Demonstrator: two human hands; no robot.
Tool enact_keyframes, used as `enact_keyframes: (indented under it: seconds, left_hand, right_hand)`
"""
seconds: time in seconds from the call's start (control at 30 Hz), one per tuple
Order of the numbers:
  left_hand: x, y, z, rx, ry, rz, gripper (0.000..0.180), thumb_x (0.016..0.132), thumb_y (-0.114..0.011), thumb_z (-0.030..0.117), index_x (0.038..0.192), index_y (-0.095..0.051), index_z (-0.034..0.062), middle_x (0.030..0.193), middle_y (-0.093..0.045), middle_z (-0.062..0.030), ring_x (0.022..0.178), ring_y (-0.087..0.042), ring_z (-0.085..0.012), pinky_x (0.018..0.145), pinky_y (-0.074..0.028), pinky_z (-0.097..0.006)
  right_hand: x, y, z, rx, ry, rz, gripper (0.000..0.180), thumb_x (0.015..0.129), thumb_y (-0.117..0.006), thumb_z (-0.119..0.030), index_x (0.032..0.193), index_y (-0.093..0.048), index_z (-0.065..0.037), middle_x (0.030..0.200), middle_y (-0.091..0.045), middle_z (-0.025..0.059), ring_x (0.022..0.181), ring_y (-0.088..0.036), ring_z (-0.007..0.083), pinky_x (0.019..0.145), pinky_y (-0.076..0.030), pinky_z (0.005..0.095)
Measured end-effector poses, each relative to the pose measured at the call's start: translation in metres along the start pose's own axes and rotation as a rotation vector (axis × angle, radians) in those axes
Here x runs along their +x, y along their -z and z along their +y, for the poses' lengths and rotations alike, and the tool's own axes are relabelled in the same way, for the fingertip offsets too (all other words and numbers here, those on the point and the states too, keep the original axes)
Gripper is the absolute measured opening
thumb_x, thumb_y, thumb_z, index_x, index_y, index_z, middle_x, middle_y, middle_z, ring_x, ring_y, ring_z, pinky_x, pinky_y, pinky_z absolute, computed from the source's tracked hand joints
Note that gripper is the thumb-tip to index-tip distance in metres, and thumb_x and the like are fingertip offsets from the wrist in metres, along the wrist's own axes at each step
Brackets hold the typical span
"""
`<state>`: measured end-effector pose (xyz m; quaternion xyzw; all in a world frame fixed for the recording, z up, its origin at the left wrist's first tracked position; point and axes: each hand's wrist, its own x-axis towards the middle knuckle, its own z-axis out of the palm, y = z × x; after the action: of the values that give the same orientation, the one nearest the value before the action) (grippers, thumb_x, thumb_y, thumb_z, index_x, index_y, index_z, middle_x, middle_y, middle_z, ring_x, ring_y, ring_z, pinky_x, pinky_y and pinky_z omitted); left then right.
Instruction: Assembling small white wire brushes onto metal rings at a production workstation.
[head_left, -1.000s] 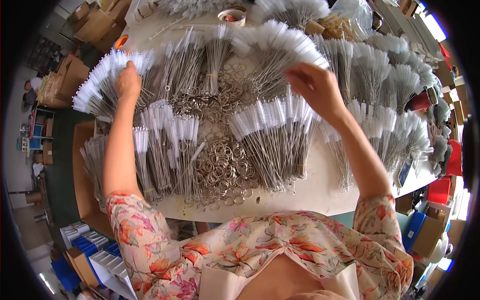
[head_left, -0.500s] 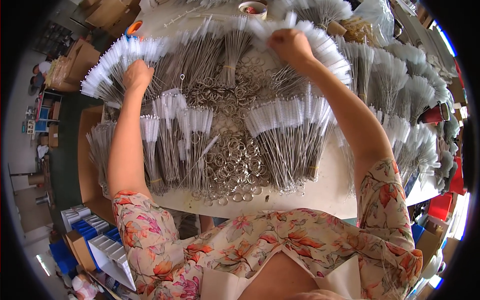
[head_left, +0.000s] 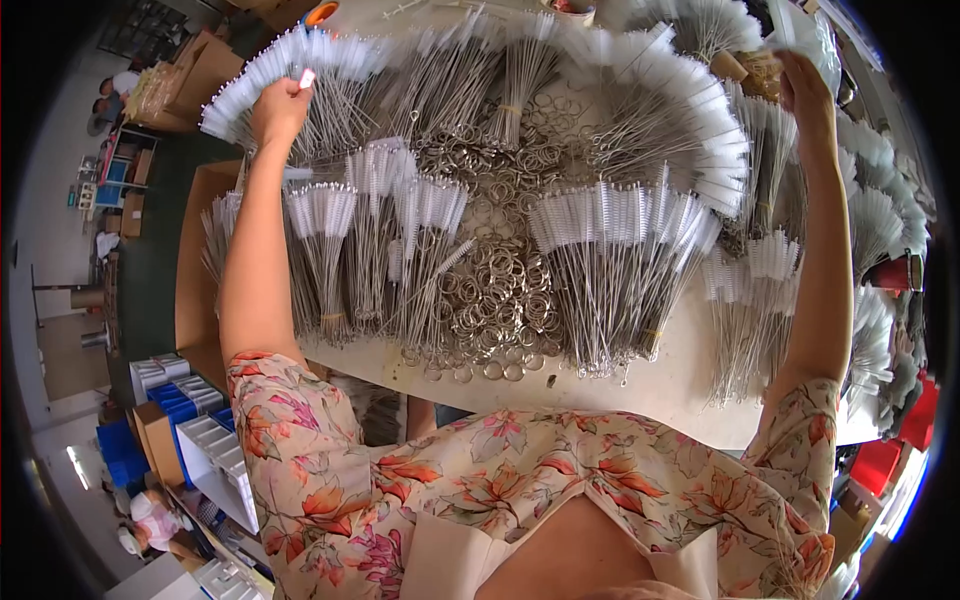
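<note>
My left hand (head_left: 279, 112) is closed at the left end of a fanned row of white-bristled wire brushes (head_left: 245, 95). A small whitish piece (head_left: 307, 78) shows at its thumb; what it is cannot be made out. My right hand (head_left: 808, 95) is raised at the far right, beside a clump of tan bands (head_left: 762, 75) and a clear plastic bag (head_left: 805, 40). Its fingers look loosely stretched, somewhat blurred, with nothing visible in them. Between my arms lie a heap of metal rings (head_left: 500, 295) and another fan of brushes (head_left: 690, 120).
More brush bundles (head_left: 620, 270) stand along the near side of the white table (head_left: 690, 400). A tape roll (head_left: 320, 14) lies at the far left edge. Further bundles (head_left: 765, 270) crowd the right. Cardboard boxes (head_left: 205, 80) and blue and white bins (head_left: 205, 440) are on the left.
My right hand has moved right, from the far brush fan to the tan bands and plastic bag. The left hand stays at the left fan. The whole view has shifted slightly.
</note>
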<state>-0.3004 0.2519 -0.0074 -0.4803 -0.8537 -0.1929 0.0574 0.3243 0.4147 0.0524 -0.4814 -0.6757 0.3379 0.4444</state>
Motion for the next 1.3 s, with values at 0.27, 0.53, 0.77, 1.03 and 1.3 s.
enact_keyframes:
  seconds: [0.27,0.53,0.77,1.03,1.3]
  left_hand:
    - [-0.032,-0.003,0.033,-0.279,-0.258,-0.114,0.024,0.08,-0.06,0.022,0.103,-0.062,0.017,0.083,-0.066,-0.0106,0.08,-0.063,-0.0263,0.07,-0.049,-0.035]
    - [-0.058,0.022,0.074,0.066,-0.314,-0.115,0.016,0.083,-0.06,0.019,0.083,-0.064,0.0032,0.07,-0.064,-0.0038,0.061,-0.059,-0.0151,0.057,-0.046,-0.03]
    - [-0.047,0.014,0.057,-0.322,-0.075,-0.18,0.013,0.083,-0.058,0.011,0.095,-0.058,0.0057,0.077,-0.064,-0.0057,0.066,-0.06,-0.0118,0.055,-0.047,-0.025]
    - [-0.062,0.001,0.06,-0.118,-0.499,-0.246,0.042,0.074,-0.059,-0.004,0.109,-0.059,0.0188,0.136,-0.036,-0.0129,0.125,-0.037,-0.0264,0.098,-0.038,-0.034]
    - [-0.07,-0.004,0.082,-0.064,-0.828,-0.436,0.014,0.069,-0.071,0.005,0.081,-0.068,0.0121,0.131,-0.044,-0.0065,0.121,-0.041,-0.0257,0.099,-0.036,-0.033]
  right_hand:
    - [-0.046,0.008,0.063,-0.867,-0.143,-0.14,0.035,0.079,-0.059,-0.039,0.096,-0.066,-0.009,0.088,-0.066,0.0127,0.084,-0.063,0.0251,0.076,-0.046,0.0334]
    - [-0.046,0.0,0.078,-0.937,-0.159,-0.091,0.038,0.077,-0.06,-0.042,0.094,-0.066,-0.009,0.09,-0.066,0.0118,0.088,-0.062,0.0283,0.077,-0.046,0.035]
    - [-0.047,0.007,0.085,-0.861,-0.18,-0.113,0.037,0.077,-0.061,-0.041,0.092,-0.065,-0.008,0.085,-0.066,0.0099,0.08,-0.062,0.026,0.072,-0.045,0.0336]
    - [-0.049,0.001,0.093,-0.775,-0.107,-0.076,0.035,0.077,-0.061,-0.039,0.091,-0.063,-0.007,0.08,-0.064,0.0093,0.076,-0.061,0.0226,0.071,-0.045,0.0331]
    - [-0.052,0.005,0.084,-0.85,-0.121,-0.069,0.036,0.078,-0.06,-0.041,0.091,-0.061,-0.007,0.078,-0.063,0.0094,0.074,-0.059,0.0226,0.071,-0.044,0.032]
